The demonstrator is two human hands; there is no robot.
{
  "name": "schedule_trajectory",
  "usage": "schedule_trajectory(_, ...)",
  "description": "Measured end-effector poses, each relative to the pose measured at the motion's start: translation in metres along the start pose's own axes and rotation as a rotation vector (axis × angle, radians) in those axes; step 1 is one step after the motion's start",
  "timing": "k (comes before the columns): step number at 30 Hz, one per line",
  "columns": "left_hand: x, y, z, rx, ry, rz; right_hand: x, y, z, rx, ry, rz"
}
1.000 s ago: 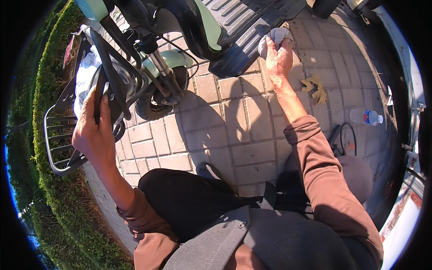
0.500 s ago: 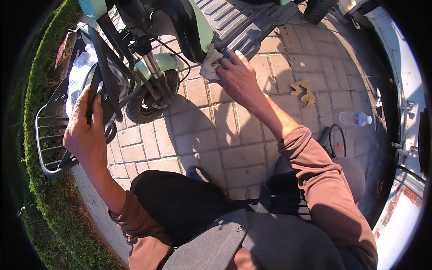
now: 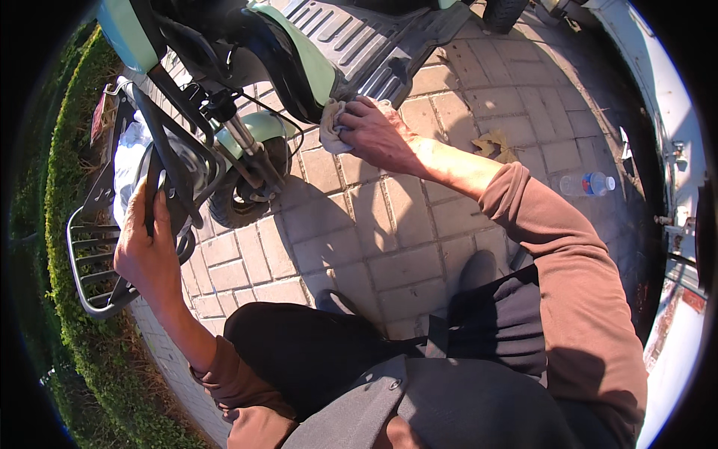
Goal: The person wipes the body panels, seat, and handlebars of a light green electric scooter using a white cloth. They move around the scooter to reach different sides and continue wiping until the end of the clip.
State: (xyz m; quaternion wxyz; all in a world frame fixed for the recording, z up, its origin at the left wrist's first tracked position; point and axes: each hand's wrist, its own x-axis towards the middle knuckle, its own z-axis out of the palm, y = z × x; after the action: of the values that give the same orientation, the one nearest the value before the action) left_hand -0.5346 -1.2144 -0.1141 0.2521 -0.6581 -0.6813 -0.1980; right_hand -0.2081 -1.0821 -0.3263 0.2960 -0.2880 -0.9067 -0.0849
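Observation:
A pale green and black electric scooter or trike [image 3: 308, 63] stands in front of me. My right hand [image 3: 380, 136] presses a crumpled beige cloth [image 3: 331, 129] to the lower corner of its green front panel, beside the ribbed grey footboard [image 3: 340, 34]. The fingers are bent over the cloth, which hides part of that corner. At the left, my left hand [image 3: 148, 247] is closed around a black bar of the front rack [image 3: 158, 179]. White plastic wrapping [image 3: 131, 153] lies inside the rack. Below the panel are the front fork [image 3: 243, 135] and front wheel [image 3: 228, 200].
Paving bricks [image 3: 404, 269] cover the ground. A clear plastic bottle [image 3: 587, 184] lies at the right, near a dry leaf [image 3: 493, 146]. A hedge [image 3: 90, 337] runs along the left, and a worn white metal body [image 3: 658, 97] bounds the right.
My right hand and the cloth have shifted left along the panel's lower corner, and the right forearm lies flatter. The left hand keeps its hold. The whole view has shifted slightly.

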Motion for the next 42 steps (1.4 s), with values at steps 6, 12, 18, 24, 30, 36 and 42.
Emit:
schedule_trajectory(6, 0.000, -0.001, -0.002, 0.037, 0.017, 0.108, -0.014, 0.139, -0.042, -0.361, -0.234, 0.198)
schedule_trajectory(12, -0.001, -0.002, 0.001, 0.005, 0.000, 0.066, -0.017, 0.181, -0.058, -0.388, -0.218, 0.548)
schedule_trajectory(18, -0.002, -0.003, 0.001, 0.014, 0.012, 0.057, -0.043, 0.148, -0.052, -0.259, -0.027, 0.188)
schedule_trajectory(24, -0.004, -0.009, 0.001, 0.020, -0.004, 0.076, -0.042, 0.261, -0.067, -0.537, -0.102, 0.463)
schedule_trajectory(30, -0.006, -0.014, 0.001, -0.020, -0.037, 0.014, -0.045, 0.316, -0.074, -0.575, -0.053, 0.594)
schedule_trajectory(36, -0.005, -0.016, -0.001, -0.018, -0.055, 0.026, -0.025, 0.284, -0.063, -0.510, -0.065, 0.582)
schedule_trajectory(42, -0.005, -0.015, 0.001, -0.083, -0.052, 0.000, -0.063, 0.249, -0.065, -0.407, 0.014, 0.334)
